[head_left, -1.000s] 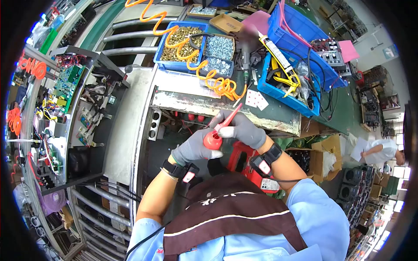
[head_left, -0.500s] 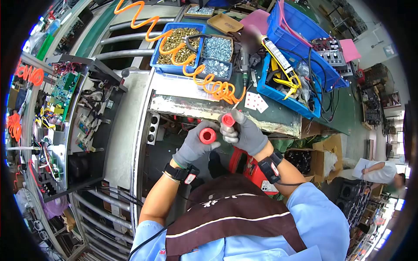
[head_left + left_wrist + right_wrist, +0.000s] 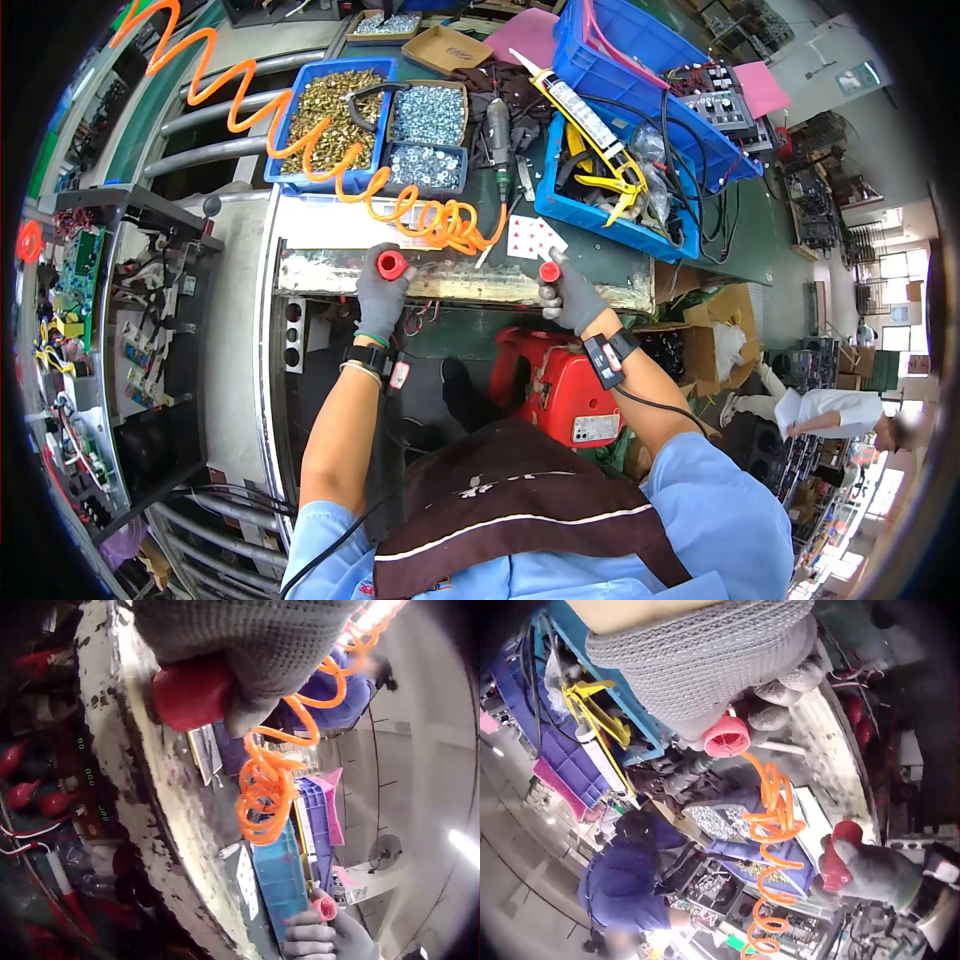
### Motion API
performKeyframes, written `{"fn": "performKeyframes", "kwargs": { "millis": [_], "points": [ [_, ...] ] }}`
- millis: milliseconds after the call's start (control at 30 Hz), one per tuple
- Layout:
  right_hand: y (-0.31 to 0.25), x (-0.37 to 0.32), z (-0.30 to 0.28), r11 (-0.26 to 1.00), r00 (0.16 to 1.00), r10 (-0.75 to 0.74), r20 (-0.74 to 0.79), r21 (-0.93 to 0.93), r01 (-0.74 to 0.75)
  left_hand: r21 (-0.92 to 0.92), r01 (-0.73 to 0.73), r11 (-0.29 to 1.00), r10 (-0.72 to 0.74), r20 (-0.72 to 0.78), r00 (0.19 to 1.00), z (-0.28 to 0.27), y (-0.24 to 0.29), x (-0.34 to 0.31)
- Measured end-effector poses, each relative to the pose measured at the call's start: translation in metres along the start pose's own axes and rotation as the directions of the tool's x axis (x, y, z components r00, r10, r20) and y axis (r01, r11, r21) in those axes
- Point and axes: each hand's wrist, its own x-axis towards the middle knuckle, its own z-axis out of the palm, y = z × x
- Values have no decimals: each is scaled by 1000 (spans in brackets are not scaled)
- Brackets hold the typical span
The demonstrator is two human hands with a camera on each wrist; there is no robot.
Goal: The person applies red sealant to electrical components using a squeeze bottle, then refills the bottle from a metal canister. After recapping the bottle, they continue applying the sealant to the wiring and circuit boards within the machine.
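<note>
My gloved left hand (image 3: 382,302) grips a red round bottle-like part (image 3: 391,264), its open mouth showing, at the bench's front edge. To its right my gloved right hand (image 3: 574,298) curls round a smaller red cap-like piece (image 3: 549,271). The two red parts stand apart. In the left wrist view the red part (image 3: 193,693) lies under the left glove's fingers. The right wrist view shows the hollow end of the red piece (image 3: 727,736) beside the right glove, and the left hand (image 3: 877,874) around the other red part (image 3: 843,855).
An orange coiled hose (image 3: 437,222) crosses the bench (image 3: 470,278) near playing cards (image 3: 530,238). Behind are a blue tray of brass fittings (image 3: 284,166), a tray of washers (image 3: 462,172), a driver (image 3: 498,140) and a blue bin (image 3: 545,205) with a caulking gun. A red case (image 3: 560,385) stands below.
The two red parts, together a second ago, are apart. Both hands have moved further from each other and up to the bench edge, the left one to the left. The head view has shifted.
</note>
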Motion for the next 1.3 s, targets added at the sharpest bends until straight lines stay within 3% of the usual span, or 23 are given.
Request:
{"fn": "performKeyframes", "kwargs": {
  "millis": [67,167,267,300,367,400,467,533,633,700,733,800,867,900,933,967,1000,1033,1067,1167,1200,1233,1300],
  "points": [
    [-8,6,-10,983,970,-93,-226,-175,53,2,13,1000,-13,-7,1000,7,-6,2],
    [-13,32,-50,852,875,-378,-303,-484,201,6,49,999,-49,-3,999,7,-10,1],
    [-28,83,-139,832,854,-366,-369,-542,123,-144,80,986,-87,-41,995,7,3,-9],
    [-22,95,-140,698,802,-547,-240,-659,279,8,2,1000,-1,-111,994,4,1,-15],
    [-37,61,-86,748,813,-352,-463,-662,-53,220,-64,973,112,-214,970,-10,-1,-36],
    [-33,45,-60,732,800,-407,-441,-682,-4,259,-77,963,146,-257,956,-18,6,-46],
    [-30,47,-61,741,803,-451,-389,-665,93,190,85,978,-14,-347,938,-36,12,-75],
    [-19,47,-78,703,695,-568,-441,-699,131,205,122,971,-19,-442,897,-52,-20,-116],
    [2,75,-136,406,459,-861,-217,-837,366,193,459,867,-375,-355,857,-85,-87,-193],
    [20,81,-156,284,350,-921,-172,-910,300,289,655,698,-586,-295,755,-109,-137,-236],
    [27,85,-163,122,229,-969,-88,-983,139,341,708,618,-653,-280,704,-119,-164,-252],
    [39,67,-128,26,109,-993,-37,-994,-103,327,748,578,-685,-304,663,-136,-215,-268],
    [33,68,-151,-67,99,-993,70,-997,30,345,762,548,-720,-270,639,-152,-277,-263],
    [25,68,-159,-88,52,-994,94,-991,105,501,705,501,-670,-291,683,-156,-307,-255],
    [32,57,-129,52,53,-998,-44,-985,166,641,633,435,-616,-301,728,-160,-336,-244],
    [17,57,-189,-502,-22,-864,503,-863,-52,757,546,358,-552,-300,778,-163,-365,-228],
    [38,48,-124,169,169,-982,-88,-809,562,750,547,372,-530,-312,788,-166,-394,-209],
    [21,41,-140,225,298,-949,-100,-878,422,746,553,371,-484,-353,800,-170,-421,-191],
    [17,36,-155,210,281,-956,-89,-873,441,742,559,371,-438,-391,810,-175,-444,-172],
    [56,24,-69,95,-34,-995,-95,-995,16,719,586,374,-360,-469,806,-188,-512,-118],
    [55,29,-79,26,35,-999,-13,-918,396,722,553,416,-308,-460,833,-191,-525,-101],
    [46,26,-54,430,100,-876,-472,-670,606,724,519,454,-255,-453,854,-194,-534,-87],
    [52,33,-77,30,-72,-996,-57,-942,333,732,536,421,-308,-440,843,-199,-546,-63]
  ]
}}
